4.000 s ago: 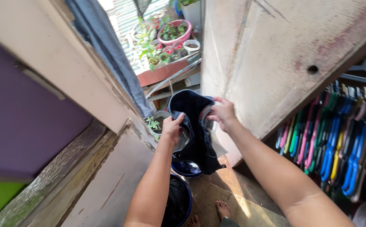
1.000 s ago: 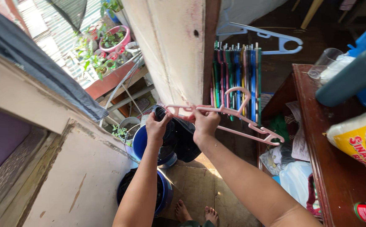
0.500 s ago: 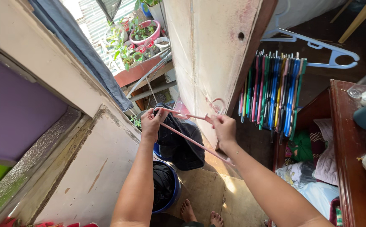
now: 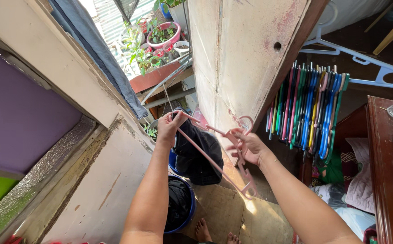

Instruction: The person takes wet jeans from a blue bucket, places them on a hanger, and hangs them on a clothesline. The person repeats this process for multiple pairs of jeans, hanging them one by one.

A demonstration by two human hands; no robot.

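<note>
My left hand [image 4: 169, 128] grips the top edge of a dark navy garment [image 4: 196, 153] together with one end of a pink plastic hanger [image 4: 219, 156]. My right hand [image 4: 247, 145] holds the same hanger near its hook, and the far arm of the hanger points down toward the floor. The garment hangs from the left hand over a blue bucket [image 4: 188, 208] that has dark clothes in it.
A bunch of coloured hangers [image 4: 311, 108] hangs to the right of a worn open door [image 4: 241, 58]. A wooden table edge [image 4: 381, 171] and a cloth pile [image 4: 354, 180] lie at right. Potted plants [image 4: 160, 38] stand outside. My bare feet [image 4: 214, 232] stand below.
The pink hanger has tilted, its right end dropping lower. My right hand moved slightly right and down, while the left hand kept its hold on the garment.
</note>
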